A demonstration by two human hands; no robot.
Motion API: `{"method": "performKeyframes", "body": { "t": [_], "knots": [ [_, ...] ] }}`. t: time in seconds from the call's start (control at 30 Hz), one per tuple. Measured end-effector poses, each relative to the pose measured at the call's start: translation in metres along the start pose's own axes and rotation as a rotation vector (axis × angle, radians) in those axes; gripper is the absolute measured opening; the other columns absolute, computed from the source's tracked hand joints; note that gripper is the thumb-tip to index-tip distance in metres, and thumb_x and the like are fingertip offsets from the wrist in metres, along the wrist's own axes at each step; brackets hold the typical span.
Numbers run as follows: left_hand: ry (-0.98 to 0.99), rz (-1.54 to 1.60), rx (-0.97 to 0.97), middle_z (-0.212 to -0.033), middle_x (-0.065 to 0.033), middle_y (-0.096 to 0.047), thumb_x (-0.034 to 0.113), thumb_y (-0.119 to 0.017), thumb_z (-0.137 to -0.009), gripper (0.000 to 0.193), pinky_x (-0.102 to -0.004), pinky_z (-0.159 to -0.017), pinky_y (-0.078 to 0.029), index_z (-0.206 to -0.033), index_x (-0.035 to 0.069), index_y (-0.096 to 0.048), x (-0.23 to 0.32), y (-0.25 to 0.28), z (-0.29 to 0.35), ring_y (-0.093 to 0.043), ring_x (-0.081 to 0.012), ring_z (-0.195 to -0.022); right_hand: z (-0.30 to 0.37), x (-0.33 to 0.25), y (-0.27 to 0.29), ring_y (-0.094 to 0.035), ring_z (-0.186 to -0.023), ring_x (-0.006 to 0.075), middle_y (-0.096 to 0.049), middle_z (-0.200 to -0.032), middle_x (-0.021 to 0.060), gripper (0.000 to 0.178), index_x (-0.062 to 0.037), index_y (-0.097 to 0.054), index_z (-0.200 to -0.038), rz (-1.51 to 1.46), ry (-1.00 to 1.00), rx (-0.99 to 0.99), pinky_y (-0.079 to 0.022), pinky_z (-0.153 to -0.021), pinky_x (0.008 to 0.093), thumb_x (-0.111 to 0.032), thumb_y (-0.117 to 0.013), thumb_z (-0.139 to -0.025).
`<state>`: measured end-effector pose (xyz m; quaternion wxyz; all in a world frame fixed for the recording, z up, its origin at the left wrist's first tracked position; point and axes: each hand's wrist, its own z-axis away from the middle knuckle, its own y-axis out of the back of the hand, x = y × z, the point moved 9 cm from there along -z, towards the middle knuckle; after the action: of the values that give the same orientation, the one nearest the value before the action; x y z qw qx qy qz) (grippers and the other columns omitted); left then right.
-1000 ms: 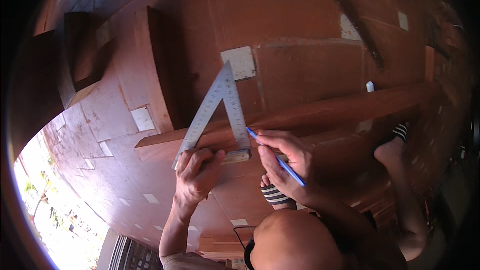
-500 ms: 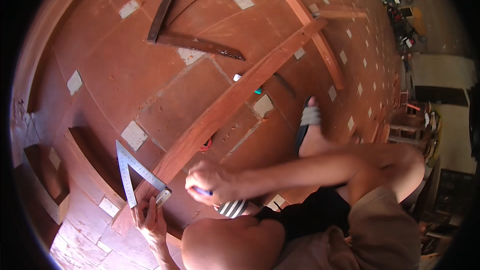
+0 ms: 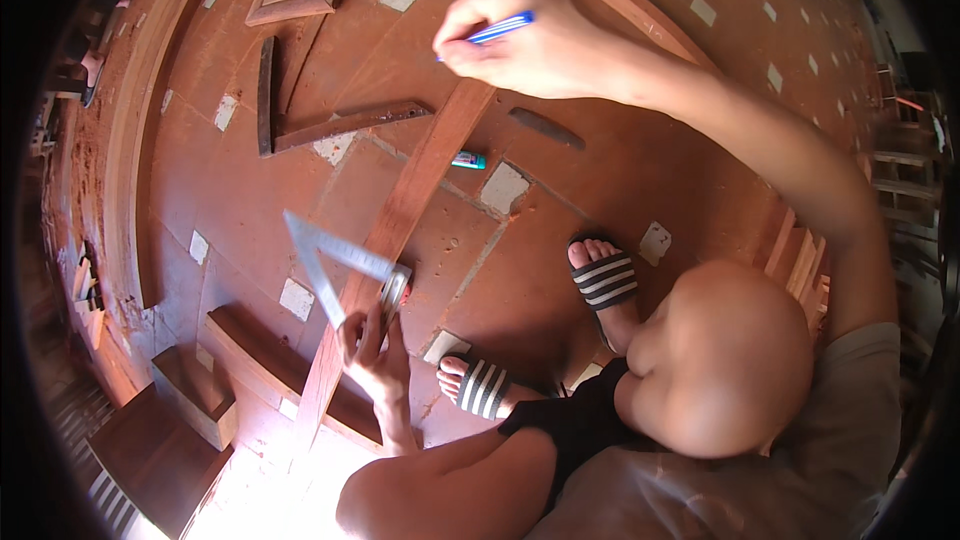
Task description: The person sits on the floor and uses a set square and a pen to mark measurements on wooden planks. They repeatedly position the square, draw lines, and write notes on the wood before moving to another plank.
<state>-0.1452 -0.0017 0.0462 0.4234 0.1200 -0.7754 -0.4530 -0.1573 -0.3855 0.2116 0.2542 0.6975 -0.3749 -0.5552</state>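
A long reddish wooden plank [image 3: 430,162] runs diagonally across the tiled floor. My left hand [image 3: 376,352] holds a metal triangular square [image 3: 350,256] near the plank's near end; its handle lies at the plank's right edge and its scaled blade crosses the wood. Farther along, my right hand [image 3: 535,45] is raised over the plank, closed around a blue-and-white striped pen [image 3: 503,27]. The pen's tip points left; whether it touches wood cannot be told.
Beside the plank lie a small teal-and-white item [image 3: 468,159] and a dark flat piece [image 3: 546,127]. A dark L-shaped square [image 3: 266,105] sits left. Curved wooden pieces [image 3: 262,360] lie near left, panelled frames [image 3: 290,5] far left. My sandalled feet [image 3: 604,280] stand right of the plank.
My right hand with the pen has moved from close to the square out to the far part of the plank. The left hand still holds the square; the whole view has shifted.
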Motion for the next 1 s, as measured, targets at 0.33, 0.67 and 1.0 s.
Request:
{"method": "performKeyframes", "body": {
  "t": [0.33, 0.67, 1.0],
  "knots": [
    [-0.018, -0.032, -0.036, -0.102, -0.0104, -0.070, 0.002, -0.089, -0.078, 0.037, -0.0352, -0.077, -0.057, -0.115, 0.003, -0.081, 0.042, -0.057, -0.047, -0.070, -0.0237, -0.088, 0.130, 0.080, -0.028, -0.069, -0.080, 0.0085, -0.078, -0.088, 0.0097, 0.022, 0.0051, -0.078, -0.105, -0.337, -0.453, 0.091, -0.053, -0.069, 0.0255, -0.016, -0.074, -0.100],
    [0.028, 0.001, -0.029, -0.096, -0.0094, -0.068, 0.002, -0.091, -0.075, 0.042, -0.0374, -0.077, -0.055, -0.116, 0.005, -0.083, 0.037, -0.075, -0.052, -0.065, -0.0248, -0.086, 0.220, 0.099, -0.054, -0.068, -0.083, 0.0066, -0.076, -0.087, 0.0074, 0.022, 0.0072, -0.077, -0.110, -0.556, -0.790, 0.129, -0.055, -0.071, 0.0232, -0.013, -0.071, -0.102],
    [0.126, -0.036, 0.040, -0.099, -0.0085, -0.070, 0.004, -0.089, -0.078, 0.036, -0.0351, -0.077, -0.054, -0.113, 0.004, -0.082, 0.019, -0.029, -0.036, -0.068, -0.0226, -0.089, 0.140, 0.075, -0.078, -0.073, -0.107, 0.0293, -0.075, -0.116, 0.0165, 0.037, -0.0050, -0.073, -0.128, 0.138, -0.047, 0.184, -0.059, -0.095, 0.0430, -0.014, -0.079, -0.092]
  ]
}}
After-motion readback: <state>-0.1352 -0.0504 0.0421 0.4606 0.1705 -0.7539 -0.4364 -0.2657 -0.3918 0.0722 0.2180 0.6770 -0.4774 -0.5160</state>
